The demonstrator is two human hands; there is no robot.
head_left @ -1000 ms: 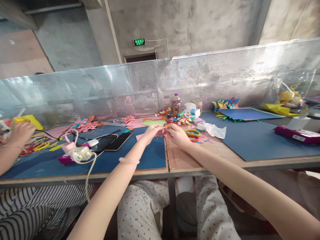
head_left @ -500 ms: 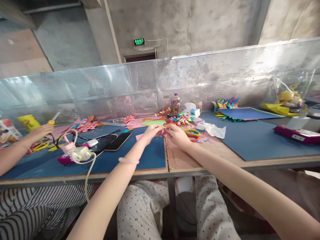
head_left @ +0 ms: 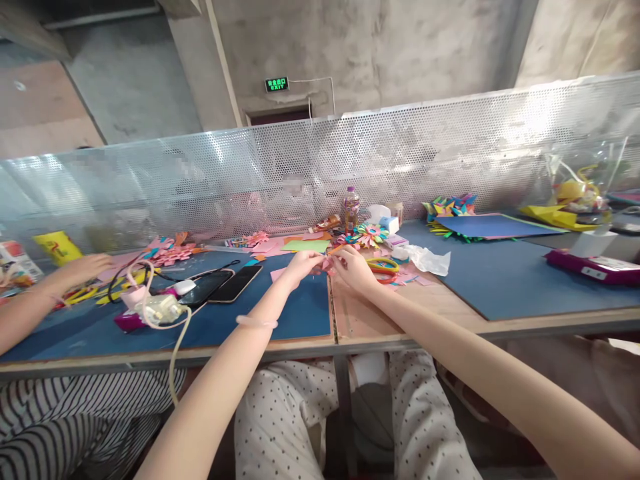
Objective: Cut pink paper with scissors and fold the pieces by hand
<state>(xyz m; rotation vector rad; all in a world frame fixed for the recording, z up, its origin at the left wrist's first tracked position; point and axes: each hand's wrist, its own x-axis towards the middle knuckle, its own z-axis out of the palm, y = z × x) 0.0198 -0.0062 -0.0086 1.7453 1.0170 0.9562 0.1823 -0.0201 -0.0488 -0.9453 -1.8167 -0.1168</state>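
Observation:
My left hand [head_left: 303,267] and my right hand [head_left: 351,268] meet over the seam in the middle of the table. Between their fingertips is a small piece of pink paper [head_left: 327,263], pinched from both sides; its folded shape is partly covered by the fingers. Beside my right hand lie scissors with yellow and red handles [head_left: 384,267] among pink paper scraps [head_left: 407,277]. Just behind the hands are sheets of pink and green paper [head_left: 306,245] and a multicoloured paper flower [head_left: 371,235].
At left, a co-worker's hand [head_left: 85,268] rests over the table near a power strip with cables [head_left: 160,309]. A phone [head_left: 235,283] lies left of my hands. A drink bottle [head_left: 351,210], crumpled white plastic [head_left: 427,260] and a purple box [head_left: 593,268] stand farther back and right.
My hands stay in nearly the same place, still pinching the pink paper. The co-worker's hand has lowered slightly, and the yellow-handled tool it held up no longer shows raised.

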